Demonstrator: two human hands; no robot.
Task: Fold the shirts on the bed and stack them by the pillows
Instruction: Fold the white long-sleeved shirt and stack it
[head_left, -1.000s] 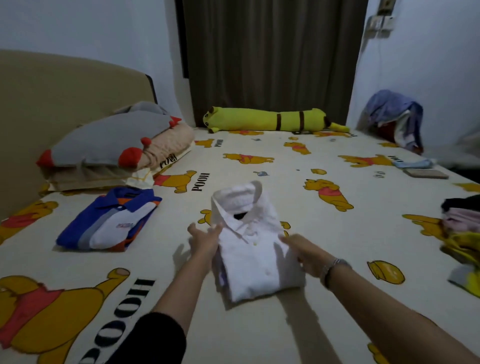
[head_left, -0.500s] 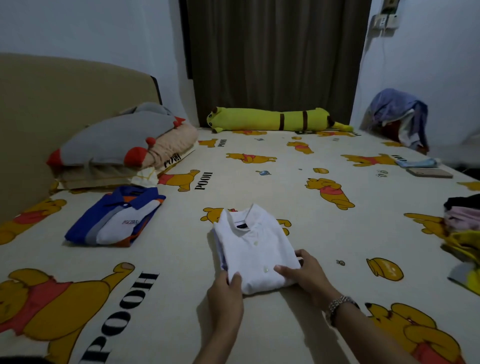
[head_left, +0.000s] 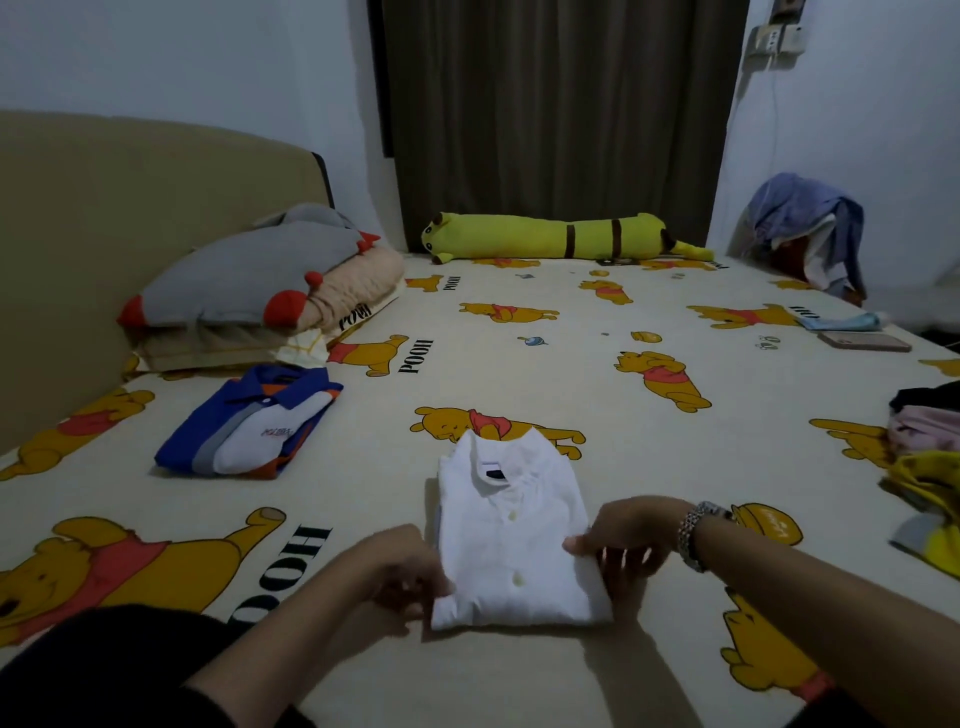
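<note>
At six o'clock on the bed (head_left: 519, 670), both hands grip the folded white shirt (head_left: 511, 540): the left hand (head_left: 400, 569) curls round its lower left edge, and the right hand (head_left: 628, 540) pinches its right edge, thumb on top, fingers tucked under. The shirt lies flat, collar pointing to twelve. At ten o'clock a folded blue shirt (head_left: 249, 421) rests just before the pillows (head_left: 249, 291). At three o'clock unfolded clothes (head_left: 930, 452) sit at the bed's edge. Farther, at two, lies a phone (head_left: 865, 341); at twelve, a yellow plush (head_left: 561, 236) stretches before the curtain (head_left: 561, 114).
</note>
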